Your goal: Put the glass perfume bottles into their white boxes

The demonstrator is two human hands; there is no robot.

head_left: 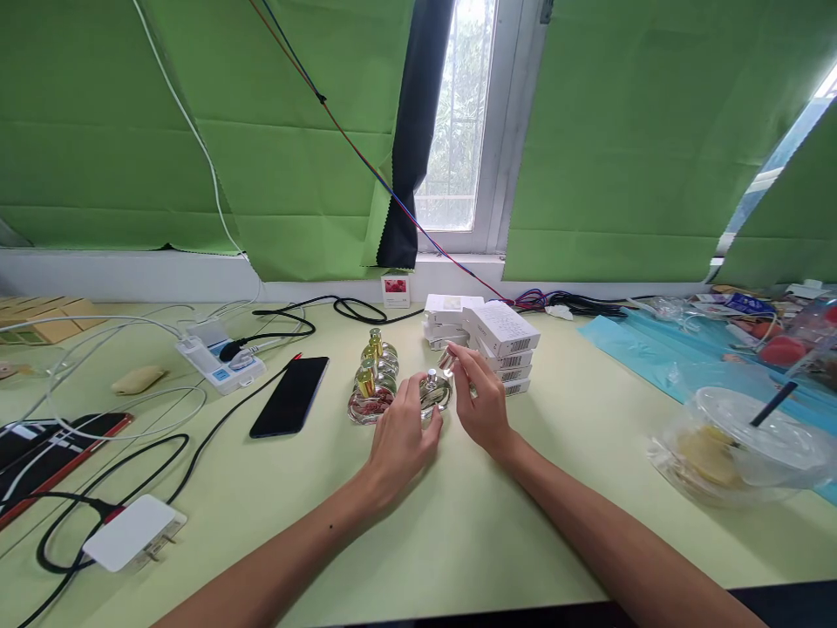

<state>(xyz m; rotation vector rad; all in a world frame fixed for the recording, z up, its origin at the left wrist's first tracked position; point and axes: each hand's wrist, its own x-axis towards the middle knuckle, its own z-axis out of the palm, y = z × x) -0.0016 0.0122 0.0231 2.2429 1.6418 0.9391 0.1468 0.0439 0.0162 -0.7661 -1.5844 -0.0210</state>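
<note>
My left hand curls round a flat, round glass perfume bottle, which stands on the table with its silver sprayer neck bare. In my right hand, a small clear, shiny cap is pinched between thumb and fingers, just above and right of that bottle. Close by on the left is a row of several perfume bottles with gold-coloured necks, the nearest almost touching my left fingers. Behind my right hand, white boxes with barcodes are stacked.
A black phone lies left of the bottles. Further left are a power strip, a white charger and tangled cables. On the right stand a plastic cup with a straw and blue plastic sheeting. A small picture card leans by the wall.
</note>
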